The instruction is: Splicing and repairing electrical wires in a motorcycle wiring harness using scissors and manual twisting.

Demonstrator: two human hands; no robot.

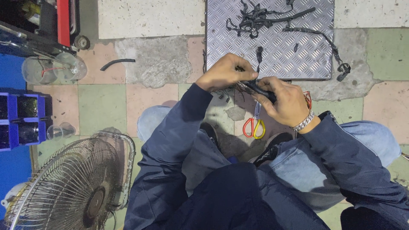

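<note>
Floor: tiled floor [102, 106] in faded pink and green squares, cracked and patched grey in places, and it carries everything here
Fan: big wire-caged fan [72, 187] down at the floor's near left corner, lying tilted
Plate: ribbed metal plate [294, 55] at the far edge of the floor, just beyond the hands
Bins: blue bins [21, 117] stacked along the left edge
Scraps: black scraps [264, 19] of stripped covering strewn over the far half of the plate, one long strip trailing off its right edge
Cups: clear plastic cups [53, 68] by the far left corner, near the bins
Left hand: left hand [226, 72] curled tight, fingertips pinched onto the end of the black tube, over the plate's near edge
Right hand: right hand [287, 102] wrapped shut around the same tube, metal watch band on the wrist
Tube: black tube [260, 89], ribbed, held up off the floor between both hands, slanting from the left fingers down into the right fist
Scissors: scissors [254, 126] with one red and one yellow handle, lying on the floor just under the hands, between the shoes
Hose piece: short black hose piece [117, 63] alone on the floor, left of the plate
</note>
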